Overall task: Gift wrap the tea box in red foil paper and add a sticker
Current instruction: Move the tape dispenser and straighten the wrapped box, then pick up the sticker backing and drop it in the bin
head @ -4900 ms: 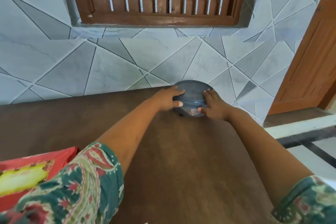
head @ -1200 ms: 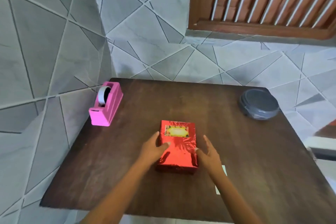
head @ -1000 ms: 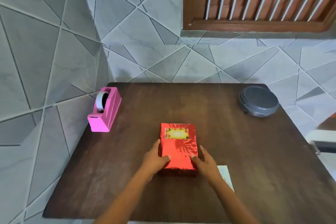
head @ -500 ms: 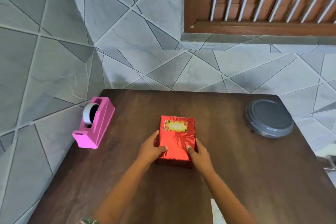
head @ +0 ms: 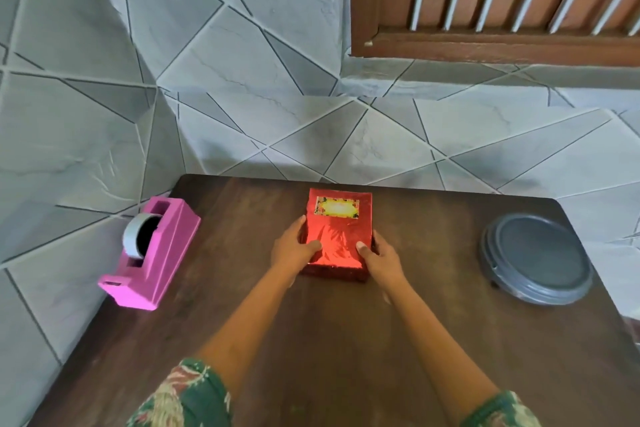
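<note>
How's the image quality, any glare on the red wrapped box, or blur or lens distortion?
Head view: the foil-wrapped box shines in bright patches toward its near end; its sticker is washed out and unreadable; the wide lens splays the table edges; the whole frame is slightly soft.

I see the tea box (head: 341, 229) lying flat between my two hands, its long side running straight away from them. It is fully covered in red foil paper (head: 346, 243), shiny and crinkled, bright on the top face and darker on the side wall nearest my wrists. My left hand (head: 294, 251) grips its near left edge, thumb on top. My right hand (head: 381, 258) grips the near right edge the same way. The sticker (head: 336, 207), a rectangle with a yellow centre and a patterned border, sits flat on the top face at the far end, beyond both thumbs.
</note>
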Demonstrator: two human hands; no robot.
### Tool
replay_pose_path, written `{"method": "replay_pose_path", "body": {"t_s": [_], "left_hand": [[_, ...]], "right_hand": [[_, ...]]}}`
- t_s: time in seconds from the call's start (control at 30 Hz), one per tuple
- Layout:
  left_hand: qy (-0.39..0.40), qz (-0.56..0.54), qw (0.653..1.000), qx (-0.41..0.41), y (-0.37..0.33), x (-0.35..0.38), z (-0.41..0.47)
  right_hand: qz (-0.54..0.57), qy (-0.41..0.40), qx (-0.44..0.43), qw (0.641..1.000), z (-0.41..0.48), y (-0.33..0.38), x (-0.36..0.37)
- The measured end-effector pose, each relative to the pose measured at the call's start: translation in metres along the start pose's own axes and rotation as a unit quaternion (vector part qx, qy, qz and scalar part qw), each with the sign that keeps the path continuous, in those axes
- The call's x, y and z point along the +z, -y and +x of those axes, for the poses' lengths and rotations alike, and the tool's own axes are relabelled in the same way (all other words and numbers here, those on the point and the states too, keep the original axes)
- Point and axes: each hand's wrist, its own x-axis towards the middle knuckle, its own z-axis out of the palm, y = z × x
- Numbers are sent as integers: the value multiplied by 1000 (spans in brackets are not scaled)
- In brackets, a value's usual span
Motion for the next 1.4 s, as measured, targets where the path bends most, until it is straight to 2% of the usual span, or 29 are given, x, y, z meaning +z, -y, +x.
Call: {"method": "replay_pose_path", "body": {"t_s": [0.27, 0.4, 0.47, 0.57, 0.73, 0.9, 1.03, 1.2, 1.33, 1.4], "left_hand": [[-7, 16, 1000, 7, -1, -6, -4], [-71, 103, 988, 85, 1, -11, -29], [-80, 113, 983, 122, 7, -11, -47], [-60, 90, 981, 160, 18, -6, -82], [29, 94, 976, 193, 42, 11, -139], [128, 140, 964, 186, 64, 31, -183], [193, 205, 936, 210, 80, 46, -216], [256, 313, 885, 230, 88, 83, -237], [245, 452, 813, 272, 84, 105, -240], [236, 448, 818, 274, 83, 108, -238]], "right_hand": [[-14, -3, 22, 1000, 9, -1, 4], [-8, -59, 2, 998, -20, -1, -7], [-16, -70, -23, 997, -45, -5, -12], [-26, -95, -47, 994, -93, -19, -18], [-64, -144, -42, 987, -163, -54, -26], [-46, -187, -40, 980, -214, -87, -36], [-24, -206, -21, 978, -251, -104, -36], [-30, -228, -15, 973, -274, -119, -56], [-40, -217, -19, 975, -281, -128, -74], [-38, -207, -19, 977, -281, -132, -77]]}}
